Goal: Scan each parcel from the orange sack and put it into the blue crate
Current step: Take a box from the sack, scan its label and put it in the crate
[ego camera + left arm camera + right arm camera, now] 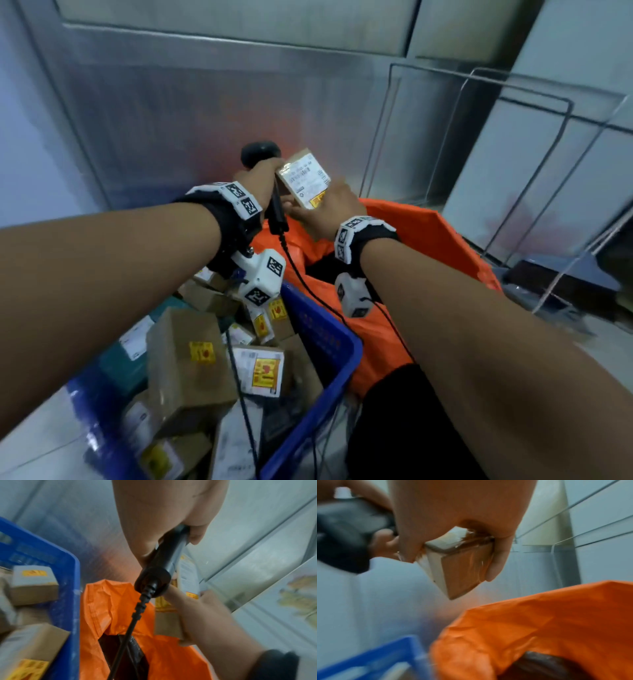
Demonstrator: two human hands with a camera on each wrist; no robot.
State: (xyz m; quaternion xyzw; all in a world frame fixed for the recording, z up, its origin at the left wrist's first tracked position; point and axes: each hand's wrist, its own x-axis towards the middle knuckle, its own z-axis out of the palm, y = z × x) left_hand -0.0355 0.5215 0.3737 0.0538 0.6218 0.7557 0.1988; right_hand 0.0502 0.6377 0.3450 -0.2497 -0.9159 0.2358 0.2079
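Observation:
My right hand (pixel 329 209) grips a small brown cardboard parcel (pixel 304 178) with a white label and a yellow sticker, held up above the orange sack (pixel 428 240). In the right wrist view the fingers wrap the parcel (pixel 462 566) from both sides. My left hand (pixel 260 174) grips a black handheld scanner (pixel 260 154) by its handle, right beside the parcel's label. The scanner's handle (pixel 164 561) and its black cable (pixel 137 615) show in the left wrist view. The blue crate (pixel 329 335) stands to the left of the sack, holding several labelled boxes.
A shiny metal wall (pixel 205 102) rises behind the sack and crate. Wire frames (pixel 479 137) lean against it on the right. The scanner cable (pixel 308 287) hangs down across the crate rim. A dark opening (pixel 123 655) shows in the sack's mouth.

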